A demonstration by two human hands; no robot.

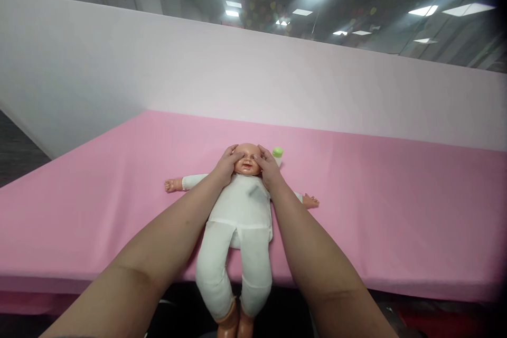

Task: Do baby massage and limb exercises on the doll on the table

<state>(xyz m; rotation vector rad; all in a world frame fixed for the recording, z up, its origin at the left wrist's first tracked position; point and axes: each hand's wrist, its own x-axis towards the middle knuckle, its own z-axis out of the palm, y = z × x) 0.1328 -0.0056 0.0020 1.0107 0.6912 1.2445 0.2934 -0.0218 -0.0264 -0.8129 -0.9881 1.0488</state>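
Note:
A baby doll (241, 203) with a white cloth body lies on its back, arms spread to both sides. Its legs reach past the front edge of the pink surface. My left hand (228, 165) curves round one side of the doll's head, the thumb on its face beside the eye. On the other side my right hand (269, 165) cups the head the same way, thumb on the cheek near the eye. Just behind my right hand is a small bottle with a green cap (278, 152), partly hidden by the fingers.
The doll rests on a pink padded surface (388, 211). A white wall panel (253, 74) borders it at the back and left. Above the panel, dark glass reflects ceiling lights. Something dark lies below the front edge, under the doll's feet.

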